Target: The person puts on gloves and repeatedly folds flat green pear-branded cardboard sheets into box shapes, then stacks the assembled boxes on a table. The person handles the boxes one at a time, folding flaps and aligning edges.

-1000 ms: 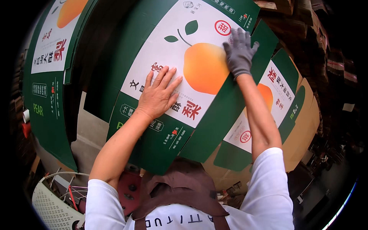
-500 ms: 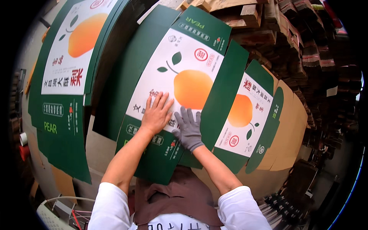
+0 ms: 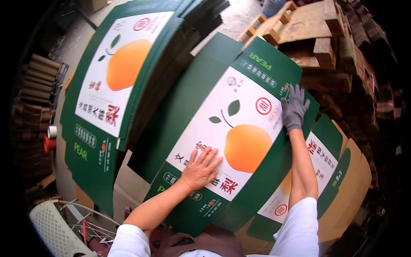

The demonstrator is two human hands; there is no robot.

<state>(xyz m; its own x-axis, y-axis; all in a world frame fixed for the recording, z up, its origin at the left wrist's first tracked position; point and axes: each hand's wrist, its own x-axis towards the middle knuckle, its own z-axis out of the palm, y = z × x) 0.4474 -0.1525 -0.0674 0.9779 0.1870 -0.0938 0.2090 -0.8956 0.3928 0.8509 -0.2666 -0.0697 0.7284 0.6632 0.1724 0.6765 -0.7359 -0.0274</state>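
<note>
Leftmost, one pale perforated chair [image 3: 55,229], at the lower edge; above it, one white roll [image 3: 52,132] and, just below that, one red roll [image 3: 49,144]. Next, one stack [image 3: 128,64] of flat green cartons, the uppermost printed with an orange pear. Then, one bare left hand [image 3: 199,170], which lay palm down on the lettering, fingers slightly spread, gripping nothing. Beneath it, one flat green carton [image 3: 248,147], white-panelled, which lay slantwise before the person, right of the stack. One grey-gloved right hand [image 3: 295,107] rested at the panel's upper right edge, fingers fanned, gripping nothing. Beyond, upper right, stood one wooden pallet [image 3: 308,21].
</note>
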